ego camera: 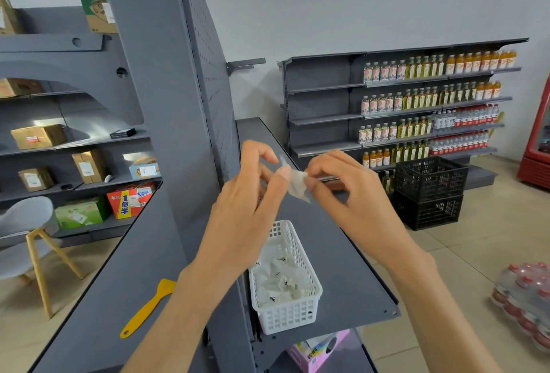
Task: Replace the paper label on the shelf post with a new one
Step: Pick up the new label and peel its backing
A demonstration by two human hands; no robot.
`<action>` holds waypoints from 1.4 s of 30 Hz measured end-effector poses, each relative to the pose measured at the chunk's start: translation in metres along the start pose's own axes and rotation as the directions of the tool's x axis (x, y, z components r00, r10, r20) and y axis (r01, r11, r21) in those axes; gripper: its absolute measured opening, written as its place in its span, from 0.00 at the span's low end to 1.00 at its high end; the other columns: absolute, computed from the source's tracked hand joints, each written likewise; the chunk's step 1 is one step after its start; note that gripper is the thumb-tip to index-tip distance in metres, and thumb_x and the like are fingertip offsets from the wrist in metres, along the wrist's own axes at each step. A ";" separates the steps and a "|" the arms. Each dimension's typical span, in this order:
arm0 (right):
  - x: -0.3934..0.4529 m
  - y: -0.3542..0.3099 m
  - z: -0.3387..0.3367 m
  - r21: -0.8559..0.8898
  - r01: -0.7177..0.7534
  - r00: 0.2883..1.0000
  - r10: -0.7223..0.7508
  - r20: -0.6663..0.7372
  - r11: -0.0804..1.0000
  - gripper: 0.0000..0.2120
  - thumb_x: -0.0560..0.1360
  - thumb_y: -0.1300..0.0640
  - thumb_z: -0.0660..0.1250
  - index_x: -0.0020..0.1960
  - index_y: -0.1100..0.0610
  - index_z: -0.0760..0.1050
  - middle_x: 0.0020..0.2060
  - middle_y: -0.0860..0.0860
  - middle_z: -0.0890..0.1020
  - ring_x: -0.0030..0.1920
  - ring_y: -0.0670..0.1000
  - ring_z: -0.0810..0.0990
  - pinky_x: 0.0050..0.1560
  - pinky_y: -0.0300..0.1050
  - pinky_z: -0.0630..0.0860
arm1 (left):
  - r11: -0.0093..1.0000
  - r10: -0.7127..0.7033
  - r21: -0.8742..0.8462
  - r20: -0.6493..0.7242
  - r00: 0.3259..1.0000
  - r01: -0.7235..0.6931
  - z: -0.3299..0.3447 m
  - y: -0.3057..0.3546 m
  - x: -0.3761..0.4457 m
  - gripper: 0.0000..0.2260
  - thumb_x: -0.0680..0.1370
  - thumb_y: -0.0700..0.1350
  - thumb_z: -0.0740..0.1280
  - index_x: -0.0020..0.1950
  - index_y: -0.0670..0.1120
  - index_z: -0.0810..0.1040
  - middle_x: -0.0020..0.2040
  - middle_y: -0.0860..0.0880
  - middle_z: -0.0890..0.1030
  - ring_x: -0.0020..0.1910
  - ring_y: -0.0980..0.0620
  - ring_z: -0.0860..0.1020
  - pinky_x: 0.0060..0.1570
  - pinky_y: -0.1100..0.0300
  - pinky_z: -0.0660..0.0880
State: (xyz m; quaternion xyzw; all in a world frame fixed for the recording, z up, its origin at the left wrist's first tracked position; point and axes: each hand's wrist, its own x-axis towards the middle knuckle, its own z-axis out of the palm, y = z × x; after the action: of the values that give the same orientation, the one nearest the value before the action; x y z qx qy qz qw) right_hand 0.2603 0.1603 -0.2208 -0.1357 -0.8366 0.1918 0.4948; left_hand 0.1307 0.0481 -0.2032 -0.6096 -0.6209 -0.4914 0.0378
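A small white paper label (298, 184) is pinched between both hands in front of me, above the grey shelf. My left hand (250, 194) grips its left edge with thumb and fingertips. My right hand (342, 185) pinches its right edge. The tall grey shelf post (154, 81) rises just left of my hands; I see no label on its visible face. Below my hands a white plastic basket (293, 317) holds several crumpled white paper pieces.
A yellow plastic scraper (148, 307) lies on the grey shelf (98, 298) to the left of the post. Black crates (428, 191) are stacked on the floor at right. Bottle shelves (416, 105) line the far wall, and a bottle pack (526, 298) sits near the right edge.
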 end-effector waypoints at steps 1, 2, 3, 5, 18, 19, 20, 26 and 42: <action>0.000 -0.001 0.000 -0.049 0.058 0.998 -0.058 -0.006 0.997 0.03 0.78 0.63 0.67 0.46 0.60 0.79 0.46 0.48 0.79 0.46 0.45 0.80 0.47 0.32 0.77 | 1.000 0.014 -0.001 0.010 1.000 -0.014 0.000 0.001 0.001 0.05 0.83 0.52 0.58 0.55 0.53 0.65 0.36 0.42 0.80 0.28 0.48 0.74 0.30 0.52 0.71; 0.000 -0.001 0.000 -0.080 0.093 0.995 -0.095 -0.016 0.992 0.03 0.78 0.63 0.68 0.47 0.60 0.80 0.46 0.48 0.80 0.47 0.46 0.80 0.48 0.33 0.77 | 1.000 0.021 0.010 0.029 0.999 -0.021 0.001 0.001 0.002 0.04 0.83 0.50 0.59 0.56 0.54 0.65 0.36 0.40 0.80 0.30 0.43 0.76 0.30 0.48 0.72; 0.000 -0.001 0.001 -0.095 0.107 0.993 -0.110 -0.034 0.990 0.03 0.78 0.63 0.68 0.47 0.60 0.80 0.47 0.48 0.80 0.47 0.46 0.80 0.49 0.33 0.77 | 0.999 0.022 0.022 0.040 0.999 -0.023 0.002 0.000 0.003 0.06 0.83 0.47 0.59 0.57 0.55 0.65 0.37 0.39 0.80 0.32 0.39 0.77 0.30 0.44 0.73; -0.001 0.000 0.001 -0.068 0.076 0.994 -0.082 -0.078 0.995 0.04 0.77 0.63 0.67 0.46 0.60 0.81 0.46 0.48 0.81 0.46 0.47 0.81 0.48 0.34 0.78 | 0.999 0.028 0.038 0.040 0.999 -0.030 0.006 -0.003 0.003 0.13 0.82 0.40 0.60 0.59 0.57 0.65 0.40 0.41 0.80 0.34 0.39 0.79 0.30 0.45 0.75; -0.004 0.027 0.013 0.227 -0.318 0.946 0.325 0.007 0.920 0.08 0.78 0.63 0.64 0.41 0.60 0.76 0.36 0.46 0.83 0.33 0.36 0.77 0.36 0.34 0.70 | 0.971 -0.028 0.238 0.075 0.997 0.009 0.014 -0.016 -0.003 0.20 0.80 0.39 0.61 0.63 0.59 0.58 0.37 0.46 0.77 0.31 0.45 0.76 0.35 0.45 0.78; -0.004 0.029 0.014 0.239 -0.347 0.935 0.354 0.013 0.907 0.09 0.79 0.63 0.63 0.40 0.60 0.75 0.35 0.45 0.83 0.33 0.36 0.78 0.37 0.35 0.71 | 0.966 -0.029 0.258 0.074 0.997 0.009 0.014 -0.017 -0.004 0.20 0.80 0.39 0.61 0.63 0.59 0.58 0.36 0.46 0.77 0.31 0.45 0.75 0.33 0.47 0.77; -0.004 0.031 0.014 0.255 -0.375 0.923 0.383 0.018 0.891 0.09 0.79 0.62 0.63 0.39 0.59 0.75 0.33 0.44 0.83 0.34 0.36 0.78 0.38 0.38 0.72 | 0.962 -0.030 0.274 0.073 0.997 0.009 0.014 -0.018 -0.004 0.20 0.80 0.39 0.60 0.63 0.59 0.57 0.36 0.47 0.77 0.30 0.46 0.75 0.32 0.48 0.76; -0.004 0.040 0.013 0.353 -0.449 0.880 0.475 0.013 0.821 0.09 0.79 0.63 0.61 0.41 0.62 0.73 0.33 0.46 0.82 0.38 0.44 0.81 0.41 0.48 0.75 | 0.934 -0.062 0.355 0.099 0.993 0.023 0.015 -0.022 -0.006 0.20 0.81 0.41 0.59 0.67 0.58 0.55 0.39 0.45 0.79 0.31 0.45 0.75 0.30 0.52 0.75; -0.010 0.057 -0.009 0.427 -0.361 0.813 0.504 -0.291 0.829 0.12 0.82 0.60 0.58 0.42 0.49 0.73 0.45 0.44 0.82 0.41 0.53 0.82 0.33 0.38 0.72 | 0.872 -0.156 0.488 0.204 0.967 0.037 0.035 -0.049 -0.015 0.20 0.81 0.35 0.54 0.66 0.56 0.57 0.31 0.51 0.66 0.28 0.48 0.64 0.28 0.55 0.63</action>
State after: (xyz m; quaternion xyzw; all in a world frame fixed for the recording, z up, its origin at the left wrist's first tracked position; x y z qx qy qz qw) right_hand 0.2752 0.2084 -0.2502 -0.2703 -0.6179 0.4164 0.6097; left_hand 0.1154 0.0714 -0.2586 -0.6032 -0.7531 -0.2471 0.0888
